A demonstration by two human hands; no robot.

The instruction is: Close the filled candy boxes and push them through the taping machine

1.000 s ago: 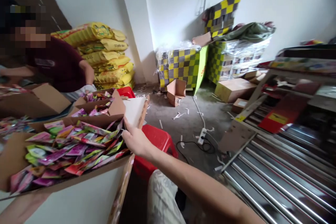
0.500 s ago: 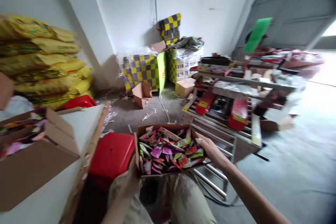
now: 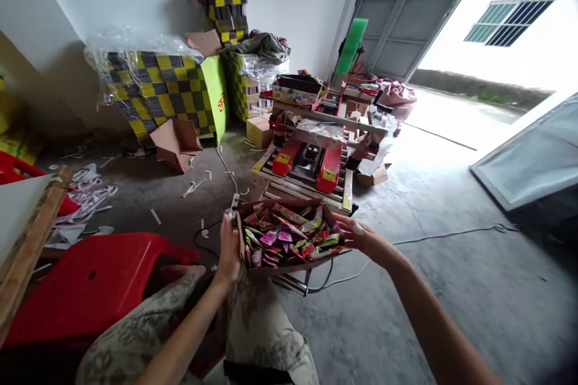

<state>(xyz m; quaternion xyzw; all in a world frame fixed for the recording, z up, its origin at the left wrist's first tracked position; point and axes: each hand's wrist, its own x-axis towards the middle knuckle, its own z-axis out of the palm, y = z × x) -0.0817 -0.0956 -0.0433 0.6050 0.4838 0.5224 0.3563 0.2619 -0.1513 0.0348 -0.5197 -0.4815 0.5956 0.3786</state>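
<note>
An open cardboard box full of small colourful sachets is between my hands, in front of my knees. My left hand presses along its left wall, fingers pointing up. On the opposite side, my right hand grips the right end, its fingers at the rim. The box is level, over the near end of a roller conveyor; whether it rests on the rollers or is held above them is hidden.
Ahead stands a carton-sealing machine with red side parts. A red plastic stool and a white tabletop are on the left. Cables cross the floor. Checkered stacks and an open carton lie behind.
My view has turned right, and the box has come to the conveyor's near end. My left hand's fingers now show along the box's side. The sack pile has mostly left view.
</note>
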